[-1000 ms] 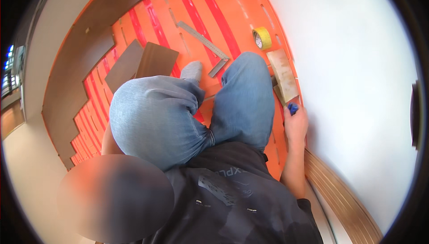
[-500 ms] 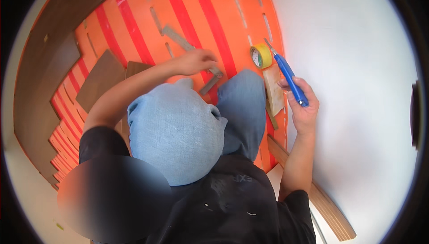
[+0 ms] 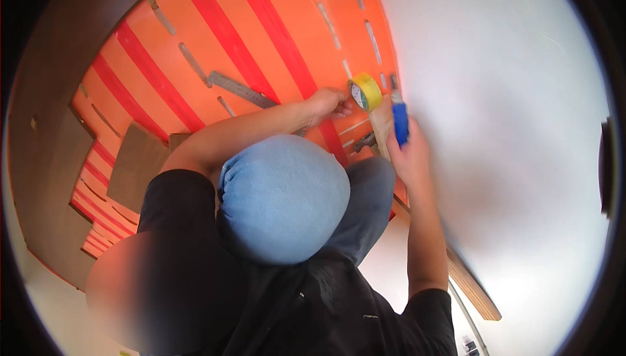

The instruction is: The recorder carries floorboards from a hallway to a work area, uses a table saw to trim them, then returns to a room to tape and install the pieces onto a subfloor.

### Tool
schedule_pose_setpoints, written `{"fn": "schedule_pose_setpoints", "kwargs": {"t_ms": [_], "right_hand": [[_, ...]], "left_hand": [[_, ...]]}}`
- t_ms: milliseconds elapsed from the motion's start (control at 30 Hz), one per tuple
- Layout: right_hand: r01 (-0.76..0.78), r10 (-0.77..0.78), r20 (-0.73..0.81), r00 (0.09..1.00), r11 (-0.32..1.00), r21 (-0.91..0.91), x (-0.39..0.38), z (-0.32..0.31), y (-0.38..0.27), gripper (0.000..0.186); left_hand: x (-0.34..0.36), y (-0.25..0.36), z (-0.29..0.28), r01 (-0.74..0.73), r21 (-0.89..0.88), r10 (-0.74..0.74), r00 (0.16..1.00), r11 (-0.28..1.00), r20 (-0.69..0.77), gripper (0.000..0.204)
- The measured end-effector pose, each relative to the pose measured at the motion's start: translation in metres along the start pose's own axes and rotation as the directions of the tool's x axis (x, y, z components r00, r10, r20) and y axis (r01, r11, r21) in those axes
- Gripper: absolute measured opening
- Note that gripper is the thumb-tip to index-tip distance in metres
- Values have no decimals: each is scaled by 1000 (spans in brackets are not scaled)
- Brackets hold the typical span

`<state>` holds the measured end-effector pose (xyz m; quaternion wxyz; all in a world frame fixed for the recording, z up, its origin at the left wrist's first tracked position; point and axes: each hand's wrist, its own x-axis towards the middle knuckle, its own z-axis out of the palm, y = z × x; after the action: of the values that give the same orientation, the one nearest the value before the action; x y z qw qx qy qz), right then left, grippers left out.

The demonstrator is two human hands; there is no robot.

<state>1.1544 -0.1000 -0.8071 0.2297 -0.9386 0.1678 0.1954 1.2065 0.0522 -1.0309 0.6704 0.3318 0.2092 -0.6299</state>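
My right hand (image 3: 411,157) is closed round the blue handle of a utility knife (image 3: 400,123), its metal tip pointing away from me along the foot of the white wall. My left hand (image 3: 328,106) reaches across over the orange floor sheet. Its fingers are loosely bent and apart, with nothing visible in them, just left of a yellow tape roll (image 3: 370,91). Beyond my left forearm lies a metal square (image 3: 241,89), partly covered by the arm. A pale wood block (image 3: 382,125) sits between the tape and my right hand, partly hidden by the hand.
Orange sheeting (image 3: 195,17) with red strips and slots spreads ahead. Brown floor planks (image 3: 52,128) lie along the left, with a loose plank piece (image 3: 137,163) nearer. The white wall (image 3: 495,128) rises on the right. A dark tool (image 3: 365,142) and a long wood strip (image 3: 473,287) lie nearby.
My left hand has moved right, away from the metal square and toward the tape. My right hand has brought the knife lower and left, beside the wood block. The view has shifted.
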Motion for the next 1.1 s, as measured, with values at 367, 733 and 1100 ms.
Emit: {"fn": "schedule_pose_setpoints", "kwargs": {"t_ms": [367, 733, 1100], "right_hand": [[-15, 0, 113, 994, 991, 135, 78, 80, 65, 59], [393, -383, 89, 920, 902, -181, 69, 46, 88, 52], [81, -39, 219, 975, 979, -186, 87, -13, 32, 44]], "left_hand": [[15, -8, 27, -215, -236, 194, 975, 948, -109, 32], [41, -21, 48, -71, -479, 38, 996, 875, -78, 24], [35, -23, 55, -129, -450, 65, 986, 884, -154, 22]]}}
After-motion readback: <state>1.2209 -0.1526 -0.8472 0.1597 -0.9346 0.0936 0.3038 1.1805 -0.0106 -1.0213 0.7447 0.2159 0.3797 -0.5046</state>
